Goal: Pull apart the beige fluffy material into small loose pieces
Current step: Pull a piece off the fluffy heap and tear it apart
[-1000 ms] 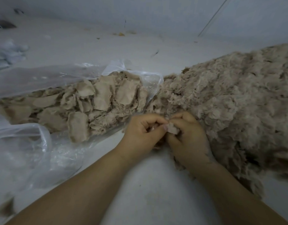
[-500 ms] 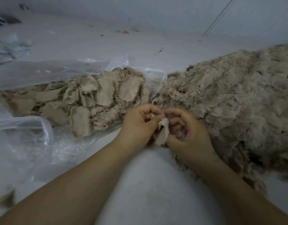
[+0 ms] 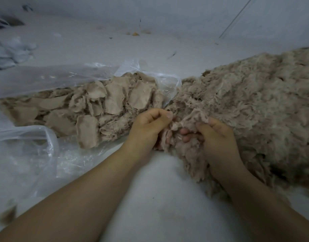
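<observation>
The left hand (image 3: pixel 148 127) was curled, thumb pressed to forefinger, its grip pinching a thin beige torn shred of fabric (image 3: pixel 190 117) at the near edge of the large beige fluffy heap of pulled fibre (image 3: pixel 251 109). The right hand (image 3: pixel 218 137) gripped the same shred from the 3 o'clock side, thumb on top, fingers curled beneath. The heap spread from the hands toward 2 o'clock across the pale grey surface (image 3: pixel 155 194). At 10 o'clock lay a clear crumpled plastic bag (image 3: pixel 50 79) holding flat beige fabric scraps (image 3: pixel 112 98); whether the bag touched the heap was hard to tell.
</observation>
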